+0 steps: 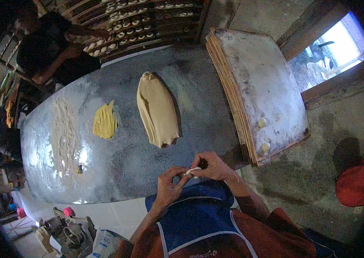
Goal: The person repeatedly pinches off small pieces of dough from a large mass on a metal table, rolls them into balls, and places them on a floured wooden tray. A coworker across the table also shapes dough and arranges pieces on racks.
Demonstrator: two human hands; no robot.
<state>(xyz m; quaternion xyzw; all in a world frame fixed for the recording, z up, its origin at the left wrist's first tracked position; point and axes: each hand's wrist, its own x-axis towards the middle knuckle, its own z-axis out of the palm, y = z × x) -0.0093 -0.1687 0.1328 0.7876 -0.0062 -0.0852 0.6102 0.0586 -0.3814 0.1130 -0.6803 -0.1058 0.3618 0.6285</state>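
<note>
Close to my apron, at the near edge of the dark work table (126,161), both my hands meet around a small piece of white dough (194,172). My left hand (172,184) pinches it from the left with thumb and fingers. From the other side my right hand (210,167) grips it, fingers curled. Parts of the dough are hidden by the fingers. Beyond my hands lies a long pale slab of dough (158,112) with folded ends. Left of it sits a yellow, butter-like mass (105,121), smeared on the table.
Flour (65,133) is strewn over the table's left part. At right stands a stack of boards (263,81) with two small dough balls (262,122) on top. Racks of shaped dough pieces (130,26) line the back, beside another person (57,47). A red object (356,185) is at far right.
</note>
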